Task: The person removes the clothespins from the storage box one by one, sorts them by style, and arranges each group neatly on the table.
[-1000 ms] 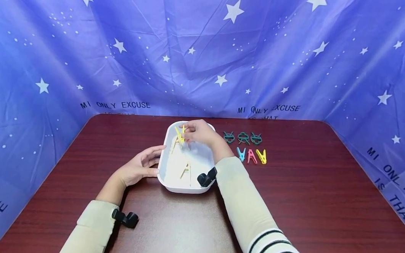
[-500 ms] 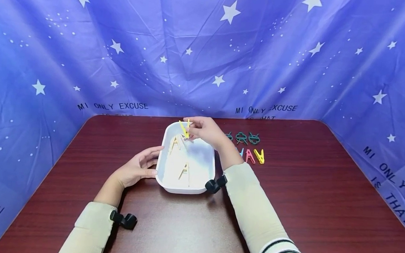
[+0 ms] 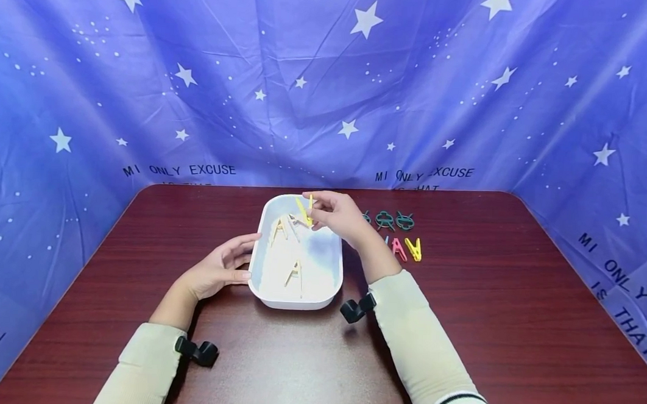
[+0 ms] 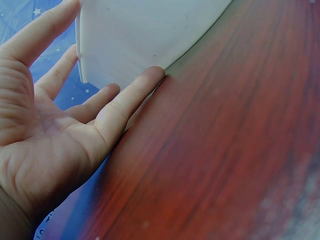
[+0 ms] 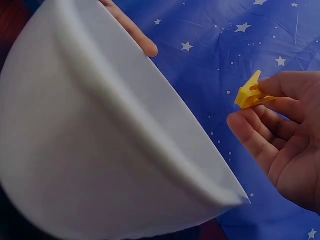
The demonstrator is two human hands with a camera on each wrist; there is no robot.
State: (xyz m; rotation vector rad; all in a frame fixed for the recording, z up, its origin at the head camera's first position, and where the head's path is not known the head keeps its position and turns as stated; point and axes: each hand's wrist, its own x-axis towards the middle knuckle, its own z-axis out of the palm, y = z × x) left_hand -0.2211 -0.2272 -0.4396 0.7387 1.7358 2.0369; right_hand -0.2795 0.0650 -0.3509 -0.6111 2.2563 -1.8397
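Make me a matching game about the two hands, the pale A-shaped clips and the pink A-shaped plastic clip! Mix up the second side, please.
Things
1. left hand
2. right hand
3. pale A-shaped clips
4. pink A-shaped plastic clip

Places and states
A. pinching a small yellow plastic clip
B. on the dark red wood-grained table, beside a V-shaped yellow plastic clip
C. touching the side of the white rounded-corner tray
D. lying inside that tray

Right pairs: 1-C, 2-A, 3-D, 4-B
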